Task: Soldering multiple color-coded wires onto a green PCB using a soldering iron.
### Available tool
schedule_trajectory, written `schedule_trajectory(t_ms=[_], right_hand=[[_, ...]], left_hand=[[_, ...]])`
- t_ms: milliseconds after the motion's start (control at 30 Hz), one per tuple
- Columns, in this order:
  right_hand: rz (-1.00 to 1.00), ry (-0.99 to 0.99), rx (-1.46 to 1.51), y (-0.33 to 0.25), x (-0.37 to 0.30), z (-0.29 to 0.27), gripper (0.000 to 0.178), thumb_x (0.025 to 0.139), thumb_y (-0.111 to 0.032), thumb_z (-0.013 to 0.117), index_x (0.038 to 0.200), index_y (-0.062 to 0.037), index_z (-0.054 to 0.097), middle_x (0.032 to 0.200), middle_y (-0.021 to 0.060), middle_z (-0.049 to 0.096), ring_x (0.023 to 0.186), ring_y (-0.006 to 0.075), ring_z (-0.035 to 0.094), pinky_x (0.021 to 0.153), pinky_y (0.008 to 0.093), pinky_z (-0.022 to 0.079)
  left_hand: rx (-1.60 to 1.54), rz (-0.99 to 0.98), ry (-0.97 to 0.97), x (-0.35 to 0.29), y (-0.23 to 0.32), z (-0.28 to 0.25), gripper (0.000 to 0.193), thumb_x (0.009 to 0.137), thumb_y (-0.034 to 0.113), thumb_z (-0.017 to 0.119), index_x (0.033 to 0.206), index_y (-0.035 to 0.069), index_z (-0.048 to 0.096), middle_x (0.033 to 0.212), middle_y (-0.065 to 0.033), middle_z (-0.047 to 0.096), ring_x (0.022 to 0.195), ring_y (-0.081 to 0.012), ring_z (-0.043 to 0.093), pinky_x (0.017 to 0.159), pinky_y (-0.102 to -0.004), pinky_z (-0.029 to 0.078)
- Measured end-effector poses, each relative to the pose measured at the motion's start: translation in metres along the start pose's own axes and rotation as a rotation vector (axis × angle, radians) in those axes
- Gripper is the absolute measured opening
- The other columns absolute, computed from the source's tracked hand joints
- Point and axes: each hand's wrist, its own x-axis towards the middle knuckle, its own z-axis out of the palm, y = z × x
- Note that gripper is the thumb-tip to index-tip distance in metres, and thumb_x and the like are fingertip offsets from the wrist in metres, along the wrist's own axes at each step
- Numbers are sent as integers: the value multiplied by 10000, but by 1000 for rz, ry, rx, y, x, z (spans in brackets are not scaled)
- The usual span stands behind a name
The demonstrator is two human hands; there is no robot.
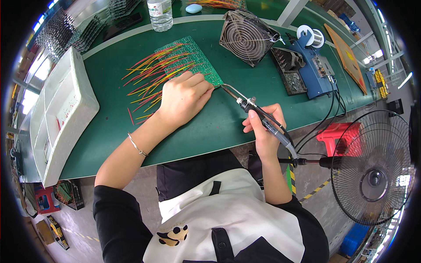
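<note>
A green circuit board panel [199, 55] lies on the green bench top, with rows of red and yellow wires [151, 65] sticking out to its left. My left hand [186, 94] is closed over the board's near corner, thumb and index finger pinched together by its edge; what they pinch is too small to make out. In my right hand [266, 127] is a soldering iron [258, 111] with a solder feed tube along it. Its tip meets the board's near right corner, just beside my left fingertips.
To the left stands a white divided tray [66, 109] with red bits inside. Beyond the board are a small square fan [247, 37], a blue soldering station [313, 70] with a solder spool [311, 37], and a water bottle [160, 15]. A large round fan [372, 168] stands at right.
</note>
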Motion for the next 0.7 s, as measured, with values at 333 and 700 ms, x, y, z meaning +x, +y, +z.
schedule_trajectory(t_ms=[333, 700], right_hand=[[-21, 1, -25, 1, -1, 2, 190, 802, -51, 626, 835, 4, 447, 729, 116, 603, 586, 116, 593, 494, 225, 487], [-68, 95, 26, 3, -2, -5, 195, 815, -62, 614, 862, 2, 436, 681, 114, 593, 528, 117, 577, 487, 219, 473]], left_hand=[[19, -17, -22, 1, 3, -2, 53, 681, 112, 676, 686, 108, 624, 631, 7, 505, 575, -163, 509, 486, -295, 426], [39, -41, -48, 1, 6, -4, 52, 684, 119, 675, 686, 105, 625, 644, 8, 513, 591, -165, 520, 495, -294, 436]])
